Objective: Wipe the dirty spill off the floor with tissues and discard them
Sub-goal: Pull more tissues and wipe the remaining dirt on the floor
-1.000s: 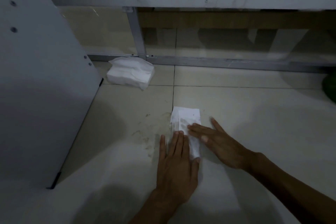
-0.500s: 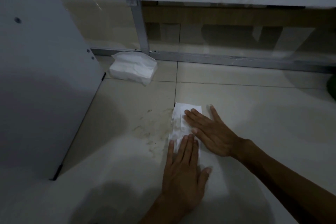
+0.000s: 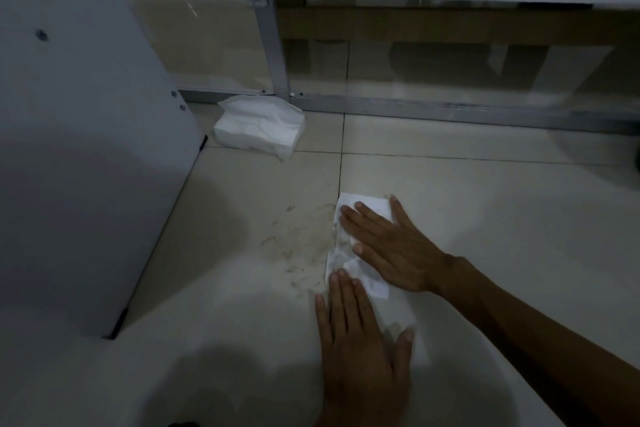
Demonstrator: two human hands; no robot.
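A white tissue (image 3: 346, 258), damp and stained, lies flat on the pale floor tiles. My right hand (image 3: 391, 246) presses its far half with straight fingers. My left hand (image 3: 360, 343) lies flat on its near end, fingers straight, thumb out to the right. A brownish smeared spill (image 3: 298, 246) marks the tile just left of the tissue. A pack of white tissues (image 3: 259, 128) sits on the floor farther back, to the left.
A grey panel (image 3: 79, 149) stands on the left, its lower corner reaching the floor. A metal frame rail (image 3: 450, 113) with a clear pane runs along the back. A dark object (image 3: 636, 156) shows at the right edge.
My right hand has slid farther up the tissue. My left hand has drawn back toward me along its near end. The tissue lies more stretched out and wetter.
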